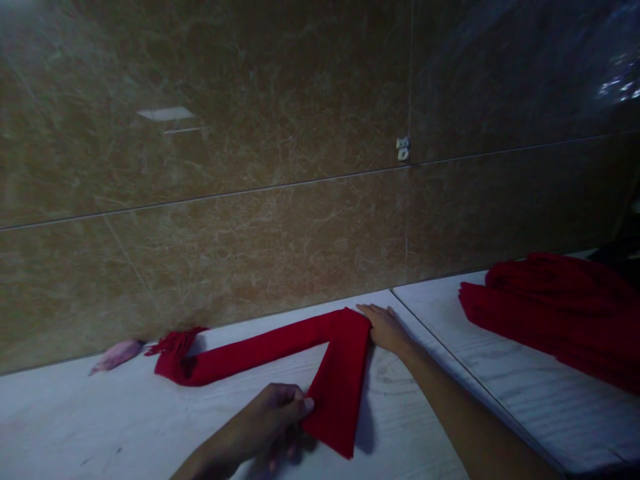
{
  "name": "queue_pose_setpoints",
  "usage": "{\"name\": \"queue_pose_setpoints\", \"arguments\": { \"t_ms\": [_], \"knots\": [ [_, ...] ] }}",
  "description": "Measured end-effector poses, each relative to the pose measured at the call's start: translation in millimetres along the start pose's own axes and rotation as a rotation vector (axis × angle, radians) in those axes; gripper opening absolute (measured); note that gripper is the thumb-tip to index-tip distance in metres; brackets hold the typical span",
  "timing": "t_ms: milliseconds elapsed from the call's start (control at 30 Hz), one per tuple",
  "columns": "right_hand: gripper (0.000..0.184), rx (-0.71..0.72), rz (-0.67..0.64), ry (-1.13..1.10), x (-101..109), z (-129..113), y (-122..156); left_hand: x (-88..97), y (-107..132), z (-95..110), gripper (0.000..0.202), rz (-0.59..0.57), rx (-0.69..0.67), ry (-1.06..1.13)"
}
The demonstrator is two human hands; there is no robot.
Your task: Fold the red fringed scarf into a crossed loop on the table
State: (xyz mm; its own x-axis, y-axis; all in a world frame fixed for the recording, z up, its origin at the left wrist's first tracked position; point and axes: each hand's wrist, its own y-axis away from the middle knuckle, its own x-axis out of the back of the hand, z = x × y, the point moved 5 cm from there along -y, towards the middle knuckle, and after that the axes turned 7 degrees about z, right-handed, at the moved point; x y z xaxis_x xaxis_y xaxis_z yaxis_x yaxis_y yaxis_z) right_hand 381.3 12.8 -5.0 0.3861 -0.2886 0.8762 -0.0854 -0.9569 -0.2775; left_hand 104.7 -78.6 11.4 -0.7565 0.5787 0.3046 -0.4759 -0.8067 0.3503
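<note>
HANDS AT THE FOLD: A person works a long red fringed scarf (260,350) on a pale wood-grained white table (100,420) set against a brown marbled wall (250,200). The scarf lies along the table's far edge, fringe to the left, and turns at a diagonal fold into a flap that runs back toward the person. The left hand (273,417) pinches the flap's near edge, fingers closed on the cloth. The right hand (384,328) lies flat and open, fingertips at the fold's outer corner. The fold looks best served with that corner pinned while the left hand draws the flap taut, edges matched. A heap of red cloth (555,313) sits well apart to the right, a small pink scrap (117,353) near the fringe
</note>
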Motion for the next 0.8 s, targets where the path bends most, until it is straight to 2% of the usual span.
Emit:
{"name": "queue_pose_setpoints", "arguments": {
  "t_ms": [100, 233, 333, 533, 700, 800],
  "knots": [
    [0.07, 0.013, 0.013, -0.005, 1.8, -4.3, 0.1, 3.8, 6.3, 9.1, 0.068, 0.016, -0.02, 0.097],
    [0.062, 0.039, 0.042, -0.013, 2.8, -12.8, 0.3, 22.1, 18.2, 13.3, 0.06, 0.097, -0.066, 0.206],
    [0.06, 0.054, 0.057, -0.011, -0.9, -20.3, 1.4, 31.8, 26.2, 1.4, 0.06, 0.132, -0.055, 0.237],
    [0.078, 0.12, 0.061, 0.024, 0.3, -38.8, 6.0, 35.5, 33.1, -34.2, 0.065, 0.145, 0.077, 0.166],
    [0.073, 0.147, 0.09, 0.125, 10.7, -49.2, 6.1, 45.6, 30.2, -44.5, 0.072, 0.22, 0.114, 0.24],
    [0.072, 0.11, 0.058, 0.069, 9.7, -42.3, 4.5, 48.5, 25.9, -46.0, 0.075, 0.229, 0.124, 0.076]
  ]
}}
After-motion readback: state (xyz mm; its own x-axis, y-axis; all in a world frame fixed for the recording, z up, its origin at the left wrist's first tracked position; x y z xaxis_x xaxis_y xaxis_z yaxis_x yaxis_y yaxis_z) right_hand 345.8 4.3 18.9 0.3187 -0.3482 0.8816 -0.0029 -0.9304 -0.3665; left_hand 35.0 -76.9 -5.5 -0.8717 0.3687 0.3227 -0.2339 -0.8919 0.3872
